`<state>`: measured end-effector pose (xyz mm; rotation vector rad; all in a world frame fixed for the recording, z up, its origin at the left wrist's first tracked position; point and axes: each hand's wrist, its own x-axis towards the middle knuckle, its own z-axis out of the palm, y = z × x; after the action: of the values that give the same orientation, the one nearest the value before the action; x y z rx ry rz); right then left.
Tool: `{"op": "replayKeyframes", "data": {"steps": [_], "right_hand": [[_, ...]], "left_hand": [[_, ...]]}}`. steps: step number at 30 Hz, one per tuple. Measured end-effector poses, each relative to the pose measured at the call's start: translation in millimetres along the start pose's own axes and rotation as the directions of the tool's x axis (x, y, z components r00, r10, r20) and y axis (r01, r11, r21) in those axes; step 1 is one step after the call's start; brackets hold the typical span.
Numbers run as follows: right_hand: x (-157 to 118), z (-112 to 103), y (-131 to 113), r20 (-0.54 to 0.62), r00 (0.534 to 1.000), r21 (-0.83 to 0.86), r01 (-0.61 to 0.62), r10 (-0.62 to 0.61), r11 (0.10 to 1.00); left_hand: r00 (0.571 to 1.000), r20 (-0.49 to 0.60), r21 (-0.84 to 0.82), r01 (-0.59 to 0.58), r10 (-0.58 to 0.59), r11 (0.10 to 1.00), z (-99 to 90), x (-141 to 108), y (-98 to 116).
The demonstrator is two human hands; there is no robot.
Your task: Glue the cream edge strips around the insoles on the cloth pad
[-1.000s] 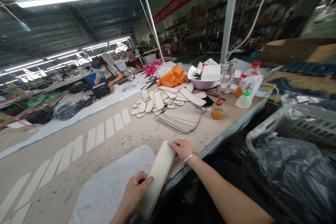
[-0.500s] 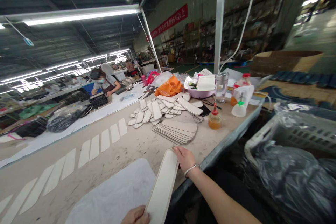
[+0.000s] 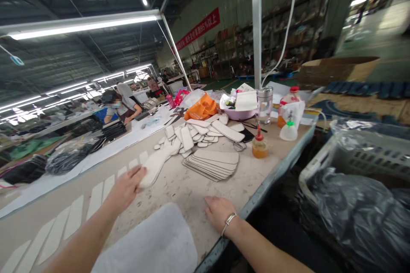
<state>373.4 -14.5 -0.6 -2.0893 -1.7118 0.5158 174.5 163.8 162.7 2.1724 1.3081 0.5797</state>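
Note:
My left hand [image 3: 127, 187] reaches out over the table and grips the near end of a long white padded panel [image 3: 155, 166]. The panel's far end meets a loose heap of smaller white padded pieces [image 3: 187, 136]. Close to the table's front edge, my right hand [image 3: 219, 213] lies palm down with nothing in it, a metal bangle on its wrist. Beyond it, a fanned stack of larger rounded panels [image 3: 211, 164] lies flat. Between my forearms is a translucent white sheet [image 3: 156, 243]. A row of white strips [image 3: 75, 217] runs along the left, partly covered by my left arm.
A squat glue bottle with a red tip [image 3: 260, 147] and a clear bottle with a green collar [image 3: 289, 131] stand at right. Behind are an orange bag [image 3: 201, 107] and a purple basin [image 3: 240, 114]. A plastic crate [image 3: 307, 179] is at right. A co-worker [image 3: 123, 106] sits across.
The long panel has left my right hand and moved forward and left in my left hand, toward the heap. My right hand has lowered onto the table. The view has shifted slightly right.

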Motion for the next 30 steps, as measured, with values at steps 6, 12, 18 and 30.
{"op": "replayKeyframes", "data": {"steps": [6, 12, 18, 30], "right_hand": [[5.9, 4.6, -3.4, 0.016, 1.000, -0.011, 0.025, -0.025, 1.000], [5.7, 3.3, -4.0, 0.040, 0.997, -0.057, 0.070, -0.067, 0.996], [7.1, 6.5, -3.0, 0.041, 0.998, -0.014, 0.038, -0.037, 0.999], [6.3, 7.7, 1.0, 0.055, 0.996, 0.028, 0.065, -0.066, 0.998]], "left_hand": [[0.999, 0.005, 0.293, -0.049, 0.050, 0.955, 71.6, 107.5, 31.2], [0.851, 0.351, 0.346, -0.506, 0.391, 0.790, 195.9, 104.1, 56.8], [0.677, 0.576, 0.365, -0.715, 0.458, 0.597, 256.1, 104.7, 67.9], [0.742, 0.449, 0.552, -0.669, 0.498, 0.498, 230.4, 83.8, 69.3]]}}
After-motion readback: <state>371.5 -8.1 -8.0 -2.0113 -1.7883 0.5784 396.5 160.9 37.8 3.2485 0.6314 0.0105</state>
